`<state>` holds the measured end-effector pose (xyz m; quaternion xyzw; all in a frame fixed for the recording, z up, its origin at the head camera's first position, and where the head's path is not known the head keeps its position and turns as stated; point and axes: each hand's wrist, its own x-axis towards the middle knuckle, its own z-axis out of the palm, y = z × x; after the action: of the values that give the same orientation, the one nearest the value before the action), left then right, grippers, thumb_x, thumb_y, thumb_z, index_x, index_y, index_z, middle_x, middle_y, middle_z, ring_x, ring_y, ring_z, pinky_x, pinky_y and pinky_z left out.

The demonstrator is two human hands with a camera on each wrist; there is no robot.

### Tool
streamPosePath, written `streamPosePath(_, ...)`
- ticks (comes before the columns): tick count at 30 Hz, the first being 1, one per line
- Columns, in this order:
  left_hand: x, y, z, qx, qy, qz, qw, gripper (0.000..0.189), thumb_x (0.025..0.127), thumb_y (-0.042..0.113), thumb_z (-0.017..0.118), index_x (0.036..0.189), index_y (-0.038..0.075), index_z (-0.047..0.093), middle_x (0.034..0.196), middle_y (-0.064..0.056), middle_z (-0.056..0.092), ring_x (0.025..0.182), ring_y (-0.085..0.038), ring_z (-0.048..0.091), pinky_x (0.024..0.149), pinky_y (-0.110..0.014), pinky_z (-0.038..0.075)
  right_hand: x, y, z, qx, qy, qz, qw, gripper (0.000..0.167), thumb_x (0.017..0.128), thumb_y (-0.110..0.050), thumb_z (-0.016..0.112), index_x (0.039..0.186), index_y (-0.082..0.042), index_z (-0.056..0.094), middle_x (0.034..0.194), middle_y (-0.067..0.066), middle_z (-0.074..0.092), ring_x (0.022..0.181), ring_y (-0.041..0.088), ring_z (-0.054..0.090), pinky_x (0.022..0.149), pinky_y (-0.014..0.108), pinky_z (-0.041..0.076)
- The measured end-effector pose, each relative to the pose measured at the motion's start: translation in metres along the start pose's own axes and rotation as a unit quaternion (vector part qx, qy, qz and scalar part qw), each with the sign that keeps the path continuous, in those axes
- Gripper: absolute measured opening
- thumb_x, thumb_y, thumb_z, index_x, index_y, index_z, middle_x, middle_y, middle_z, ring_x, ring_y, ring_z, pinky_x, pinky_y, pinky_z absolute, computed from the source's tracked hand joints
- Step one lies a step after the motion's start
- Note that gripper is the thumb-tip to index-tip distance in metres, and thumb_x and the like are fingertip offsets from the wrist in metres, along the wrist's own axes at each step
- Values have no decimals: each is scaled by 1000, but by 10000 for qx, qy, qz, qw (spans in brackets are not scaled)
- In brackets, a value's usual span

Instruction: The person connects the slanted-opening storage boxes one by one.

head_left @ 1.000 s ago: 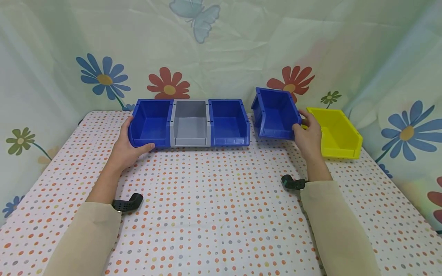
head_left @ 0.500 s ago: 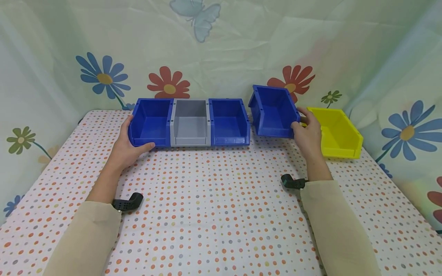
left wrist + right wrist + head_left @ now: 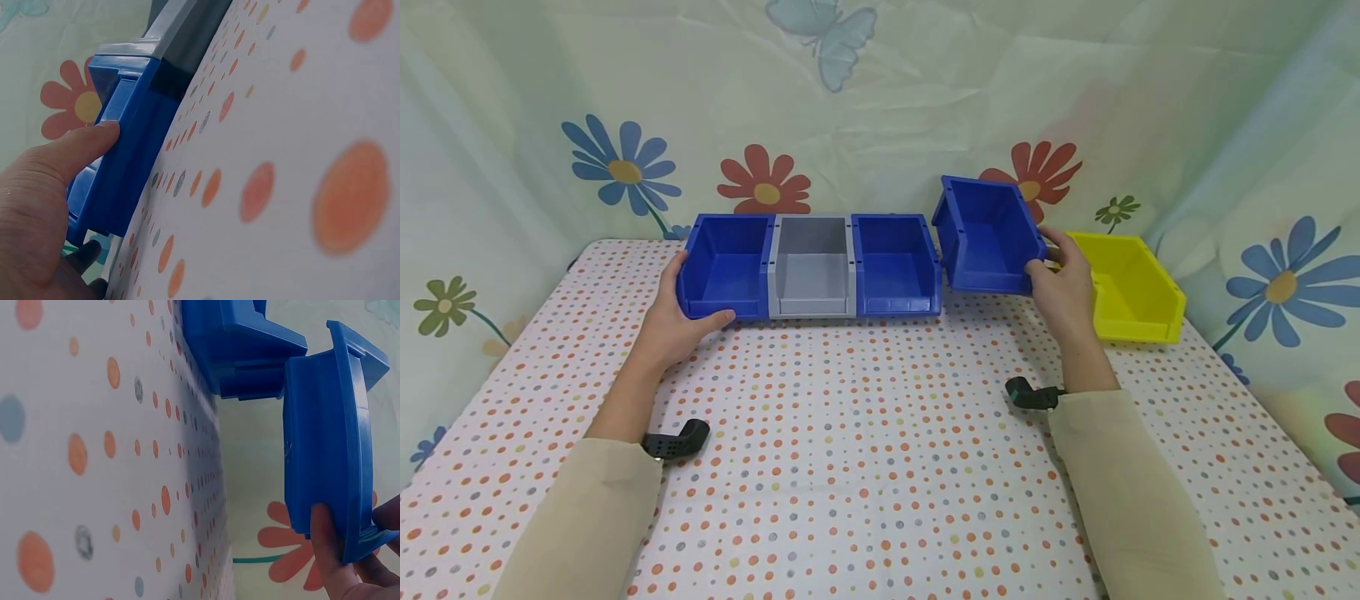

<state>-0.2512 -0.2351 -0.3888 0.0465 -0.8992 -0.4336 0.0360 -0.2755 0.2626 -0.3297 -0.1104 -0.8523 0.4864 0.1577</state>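
Observation:
Three storage bins stand side by side at the back of the table: a left blue bin, a grey bin and another blue bin. My left hand holds the left one, thumb across its front lip and fingers along its outer side. A further blue bin is raised off the table, tilted, beside the row's right end. My right hand grips it by the right wall near the front. In the right wrist view, this lifted bin hangs well above the tablecloth, its corner close to the row's end bin.
A yellow bin stands on the table to the right, partly behind my right hand. The table wears a dotted cloth. Behind it hangs a floral curtain.
My right hand has lifted the blue bin a little higher and moved it left, towards the row. The left hand and the three bins in the row have stayed put.

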Motion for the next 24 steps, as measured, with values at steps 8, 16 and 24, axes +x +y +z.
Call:
streamPosePath(8, -1, -1, 0, -71, 41, 105, 9999, 118, 88, 44, 80, 165, 39, -10, 174, -20, 7, 153, -55, 19, 118, -75, 25, -1, -1, 2, -115, -40, -41, 9999, 55, 107, -23, 45, 161, -34, 37, 160, 11, 46, 137, 34, 54, 112, 50, 50)
streamPosePath(16, 0, -1, 0, -84, 20, 77, 9999, 118, 88, 45, 80, 165, 40, -10, 174, -20, 7, 153, -55, 19, 118, -75, 25, -2, -1, 4, -89, -138, -148, 9998, 54, 109, -23, 46, 161, -33, 37, 162, 9, 44, 137, 34, 53, 112, 50, 50)
streamPosePath(24, 0, -1, 0, -65, 25, 80, 9999, 118, 88, 45, 80, 165, 40, -10, 174, -19, 6, 153, -55, 20, 118, -75, 26, -2, 1, 5, 1, -195, -228, 9995, 54, 110, -22, 45, 162, -28, 34, 162, 11, 44, 140, 35, 51, 113, 50, 49)
